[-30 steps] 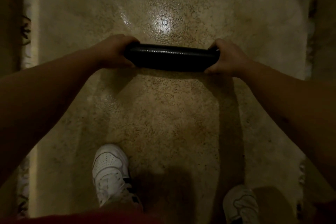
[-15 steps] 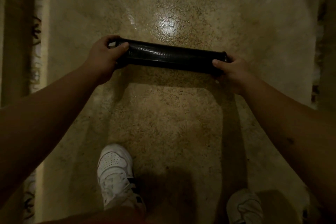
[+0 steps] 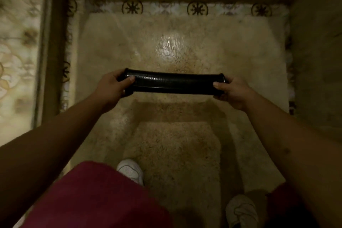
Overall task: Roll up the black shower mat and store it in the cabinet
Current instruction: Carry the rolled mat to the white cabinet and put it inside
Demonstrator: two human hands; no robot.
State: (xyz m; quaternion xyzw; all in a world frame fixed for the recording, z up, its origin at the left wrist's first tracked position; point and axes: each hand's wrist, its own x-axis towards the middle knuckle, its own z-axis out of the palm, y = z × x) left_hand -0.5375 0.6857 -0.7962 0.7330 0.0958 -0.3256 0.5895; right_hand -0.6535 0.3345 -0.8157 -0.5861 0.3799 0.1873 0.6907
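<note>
The black shower mat (image 3: 174, 83) is rolled into a tight, shiny tube and lies level across the middle of the view, held above the shower floor. My left hand (image 3: 111, 89) grips its left end with the thumb over the top. My right hand (image 3: 231, 92) grips its right end. The roll's shadow falls on the floor below it. No cabinet is in view.
The speckled beige shower floor (image 3: 175, 144) is wet and glossy, with a bright reflection (image 3: 170, 46) beyond the roll. A raised curb with patterned tiles (image 3: 197, 8) borders it at the far side and left. My white shoes (image 3: 131, 170) and red shorts (image 3: 96, 196) show below.
The roll has come up off the floor with both hands still on its ends. My view has risen and pulled back, so the far curb and my red shorts now show.
</note>
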